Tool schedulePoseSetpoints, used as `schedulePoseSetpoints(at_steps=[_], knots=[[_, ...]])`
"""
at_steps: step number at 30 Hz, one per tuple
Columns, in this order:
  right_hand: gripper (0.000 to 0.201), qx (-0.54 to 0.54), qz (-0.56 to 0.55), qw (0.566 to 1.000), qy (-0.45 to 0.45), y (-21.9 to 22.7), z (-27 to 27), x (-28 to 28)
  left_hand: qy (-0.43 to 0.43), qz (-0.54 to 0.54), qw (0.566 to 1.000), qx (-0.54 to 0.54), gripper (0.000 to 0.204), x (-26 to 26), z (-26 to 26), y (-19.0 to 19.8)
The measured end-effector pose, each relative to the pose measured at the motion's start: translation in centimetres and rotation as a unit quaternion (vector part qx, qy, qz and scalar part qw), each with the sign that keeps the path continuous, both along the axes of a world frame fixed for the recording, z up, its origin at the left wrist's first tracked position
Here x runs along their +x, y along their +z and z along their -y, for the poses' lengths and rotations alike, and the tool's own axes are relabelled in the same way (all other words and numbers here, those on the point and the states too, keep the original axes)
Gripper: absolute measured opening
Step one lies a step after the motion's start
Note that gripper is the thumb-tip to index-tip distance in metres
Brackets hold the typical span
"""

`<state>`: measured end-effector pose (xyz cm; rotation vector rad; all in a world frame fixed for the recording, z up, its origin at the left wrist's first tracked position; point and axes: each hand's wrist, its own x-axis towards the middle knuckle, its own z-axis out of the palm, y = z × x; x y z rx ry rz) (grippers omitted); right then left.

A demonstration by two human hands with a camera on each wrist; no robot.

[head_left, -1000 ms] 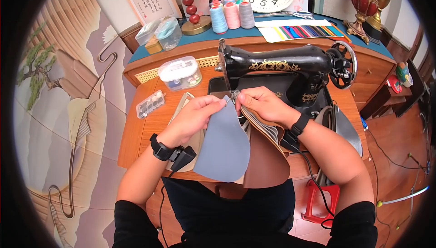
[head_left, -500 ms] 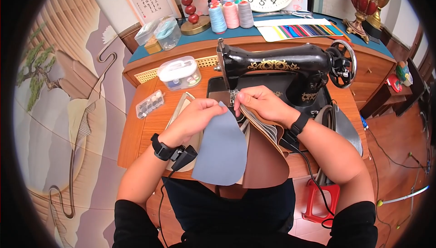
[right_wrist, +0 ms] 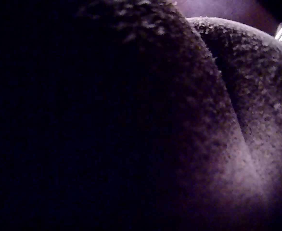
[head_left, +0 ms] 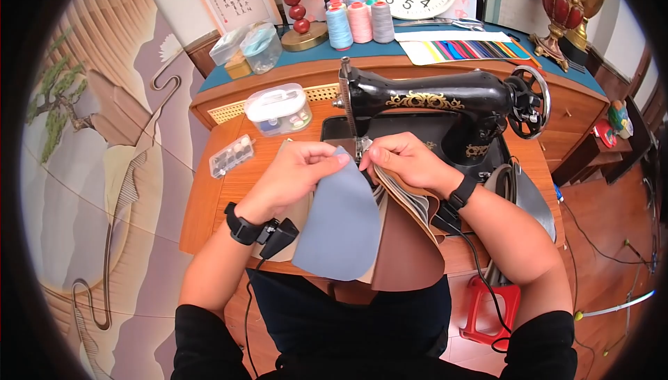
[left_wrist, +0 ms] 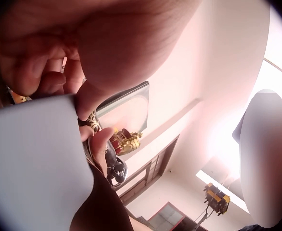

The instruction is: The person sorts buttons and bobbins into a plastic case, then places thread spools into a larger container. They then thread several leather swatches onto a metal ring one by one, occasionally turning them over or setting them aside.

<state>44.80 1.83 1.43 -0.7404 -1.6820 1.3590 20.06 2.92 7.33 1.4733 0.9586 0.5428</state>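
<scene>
In the head view my left hand (head_left: 296,175) pinches the top corner of a blue-grey leather-like sheet (head_left: 337,223) between thumb and fingers. The sheet hangs down over the table's front edge. Close beside it, my right hand (head_left: 409,161) grips the narrow top end of a fanned stack of swatches, with a brown sheet (head_left: 410,248) outermost. The left wrist view shows the pale sheet (left_wrist: 32,159) hanging from the left thumb and fingers. Dark, fuzzy material (right_wrist: 256,115) fills most of the right wrist view, hiding the right fingers.
A black sewing machine (head_left: 424,95) stands right behind the hands. To the left are a clear lidded box (head_left: 278,110) and a small compartment case (head_left: 233,156). Thread spools (head_left: 360,21) and a colour card (head_left: 456,49) sit on the back shelf. More folded sheets (head_left: 534,202) lie at the right.
The left hand has drawn the blue-grey sheet's top corner slightly left, away from the right hand's stack. The right hand keeps its grip with little movement. The head view has shifted slightly.
</scene>
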Motion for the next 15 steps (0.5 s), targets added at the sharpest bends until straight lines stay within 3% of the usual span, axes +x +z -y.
schedulePoseSetpoints(at_steps=[3,4,5,7,11,15], knots=[[0.038,-0.026,-0.005,1.000,-0.009,0.2,0.3,0.0,0.030,-0.004,0.998,0.049,0.021,-1.2,0.2,1.2],[0.038,-0.026,-0.006,1.000,-0.009,0.2,0.2,0.0,0.048,-0.025,0.988,0.141,0.025,-2.4,-1.1,-0.5],[0.038,-0.025,-0.003,1.000,-0.008,0.2,0.2,0.0,0.048,-0.026,0.988,0.141,0.025,-3.2,-1.4,-0.4],[0.038,-0.025,-0.001,1.000,-0.005,0.1,0.2,-0.1,0.118,-0.223,0.912,0.324,0.028,-4.5,-2.2,0.0],[0.044,0.001,0.016,1.000,-0.004,-0.2,-0.1,-0.1,0.092,-0.359,0.886,0.279,0.053,-7.0,-3.9,-1.8],[0.044,0.019,0.030,0.999,-0.014,-0.3,-0.2,0.0,0.093,-0.350,0.886,0.291,0.061,-7.6,-3.2,-2.8]])
